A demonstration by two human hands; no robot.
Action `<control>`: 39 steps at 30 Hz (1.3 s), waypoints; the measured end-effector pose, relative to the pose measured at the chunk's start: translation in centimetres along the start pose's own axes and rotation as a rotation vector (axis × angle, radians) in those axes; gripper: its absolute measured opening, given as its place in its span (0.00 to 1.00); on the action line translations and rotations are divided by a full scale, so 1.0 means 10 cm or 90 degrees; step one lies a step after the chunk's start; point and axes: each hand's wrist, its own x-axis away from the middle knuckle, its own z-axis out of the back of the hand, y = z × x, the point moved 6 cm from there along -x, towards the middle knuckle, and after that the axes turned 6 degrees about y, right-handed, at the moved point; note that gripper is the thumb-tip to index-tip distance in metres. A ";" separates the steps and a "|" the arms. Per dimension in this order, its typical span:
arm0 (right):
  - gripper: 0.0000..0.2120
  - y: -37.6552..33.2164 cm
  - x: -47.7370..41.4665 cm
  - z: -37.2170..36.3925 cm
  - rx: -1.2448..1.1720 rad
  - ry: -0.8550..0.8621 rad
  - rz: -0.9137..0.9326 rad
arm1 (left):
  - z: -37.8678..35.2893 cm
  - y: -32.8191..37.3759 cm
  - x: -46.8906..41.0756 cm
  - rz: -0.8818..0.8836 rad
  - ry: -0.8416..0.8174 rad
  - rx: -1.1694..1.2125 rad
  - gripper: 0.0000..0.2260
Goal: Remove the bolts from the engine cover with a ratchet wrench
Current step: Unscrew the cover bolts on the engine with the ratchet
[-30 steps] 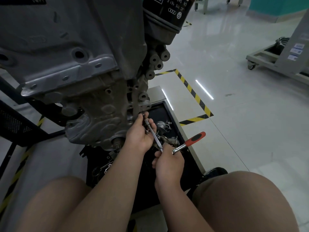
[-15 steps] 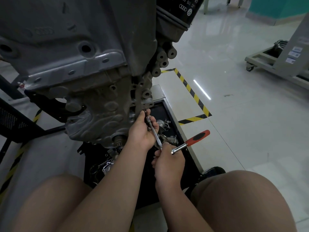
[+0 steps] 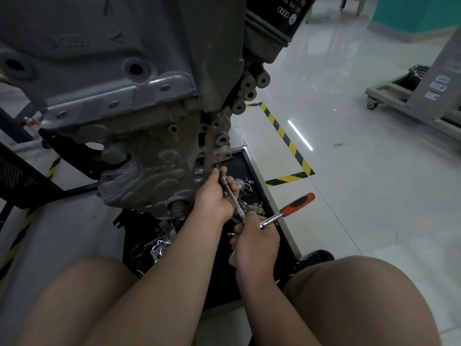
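Glossy white floor [image 3: 374, 171]. Left hand [image 3: 214, 198] pinches extension bar [image 3: 230, 193] at engine cover [image 3: 154, 171]; right hand [image 3: 257, 240], just behind, grips ratchet wrench [image 3: 287, 211].

An automotive workshop, by the look of it a training bay.

A bare car engine [image 3: 139, 151] is held up off the floor, with a black oil filter [image 3: 277, 11] bearing carmakers' logos fitted to it. Beneath it sits a black tray [image 3: 252, 161] littered with loose metal parts, and a red-handled ratchet wrench [image 3: 287, 211] is in use. Yellow-and-black hazard tape [image 3: 284, 136] marks out the bay on the glossy pale floor [image 3: 361, 183], and a grey equipment frame on casters [image 3: 409, 101] stands well apart to the right.
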 end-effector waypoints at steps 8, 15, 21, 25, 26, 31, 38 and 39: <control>0.12 -0.01 -0.01 0.01 0.004 0.002 0.007 | -0.01 0.01 -0.01 -0.018 -0.008 0.003 0.13; 0.09 -0.05 0.01 0.00 0.017 -0.019 0.040 | 0.00 0.00 -0.01 -0.021 0.003 -0.003 0.13; 0.03 -0.15 0.10 -0.04 0.108 -0.093 0.126 | -0.07 -0.01 -0.03 -0.003 -0.023 0.035 0.14; 0.03 -0.15 0.09 -0.04 0.101 -0.100 0.114 | -0.05 0.00 -0.05 -0.015 -0.020 0.011 0.13; 0.03 -0.13 0.08 -0.02 0.091 -0.097 0.100 | -0.02 0.00 -0.04 -0.020 -0.016 0.004 0.13; 0.04 -0.11 0.05 0.05 0.083 -0.098 0.085 | 0.08 -0.01 0.03 -0.052 -0.037 -0.012 0.14; 0.06 -0.11 0.04 0.00 0.046 -0.104 0.063 | -0.08 0.07 0.07 -0.039 -0.060 0.021 0.15; 0.06 -0.10 0.04 -0.01 0.042 -0.104 0.058 | -0.07 0.06 0.06 -0.033 -0.060 0.030 0.15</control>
